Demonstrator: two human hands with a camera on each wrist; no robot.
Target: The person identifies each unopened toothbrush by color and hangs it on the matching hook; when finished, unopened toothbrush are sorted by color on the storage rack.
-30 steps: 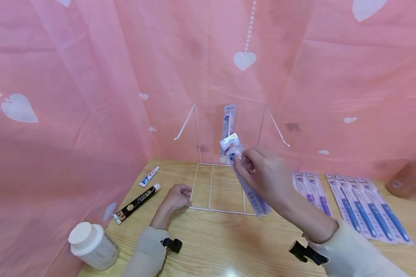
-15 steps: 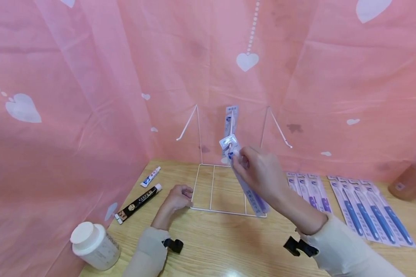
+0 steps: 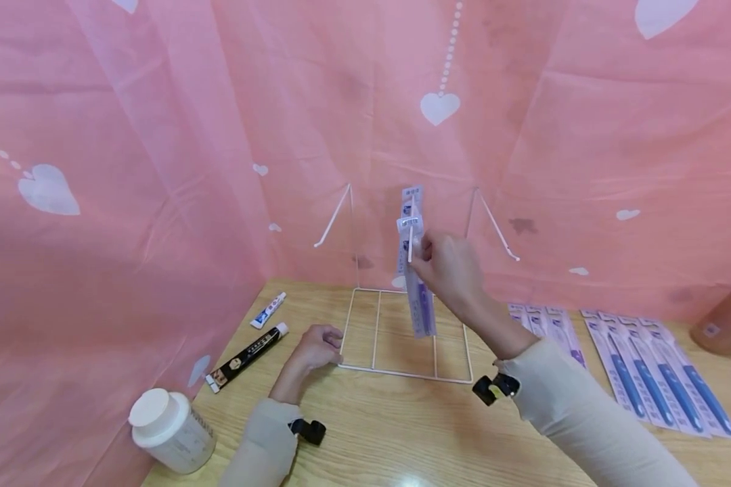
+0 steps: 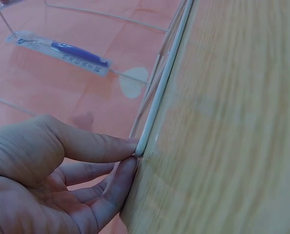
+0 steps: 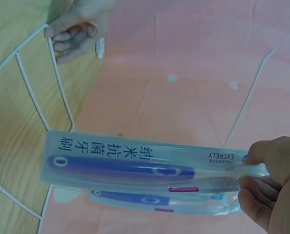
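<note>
A white wire rack (image 3: 402,370) stands on the wooden table against the pink curtain. My left hand (image 3: 324,342) grips its front left base corner; the left wrist view shows thumb and finger pinching the wire (image 4: 157,105). My right hand (image 3: 428,260) pinches the top of a packaged purple toothbrush (image 3: 419,301), holding it upright at the rack's middle hook (image 3: 411,247). A second toothbrush pack (image 3: 412,197) hangs behind it. In the right wrist view my right hand (image 5: 255,178) holds the pack (image 5: 135,163) in front of the other pack (image 5: 145,201).
Two toothpaste tubes, one white (image 3: 269,310) and one black (image 3: 246,357), lie left of the rack. A white jar (image 3: 169,430) stands at the front left. Several toothbrush packs (image 3: 646,368) lie in rows on the right, with an amber bottle (image 3: 723,325) beyond.
My right hand has raised the toothbrush pack from a tilt in front of the rack to upright at the middle hook. The left hand has stayed on the base corner.
</note>
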